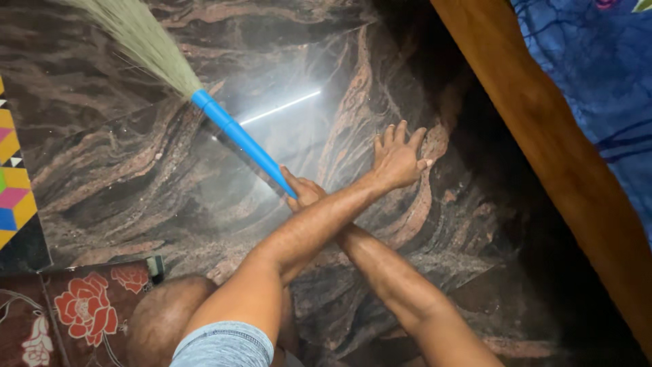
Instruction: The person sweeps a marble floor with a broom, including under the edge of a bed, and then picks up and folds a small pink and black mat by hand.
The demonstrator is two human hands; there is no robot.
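Note:
My arms are crossed over a polished brown and black marbled stone floor (136, 170). My left hand (397, 160) lies flat on the floor with its fingers spread, reaching toward the dark gap beside a bed. My right hand (303, 192) grips the lower end of a blue plastic handle of a grass broom (234, 132). The broom's pale bristles (139, 37) fan out toward the upper left, over the floor.
A wooden bed frame (543, 129) runs diagonally down the right side, with a blue sheet (598, 75) above it. A colourful geometric mat (15, 183) lies at the left edge, a red floral mat (85, 309) at lower left. My bent knee (159, 319) is beside it.

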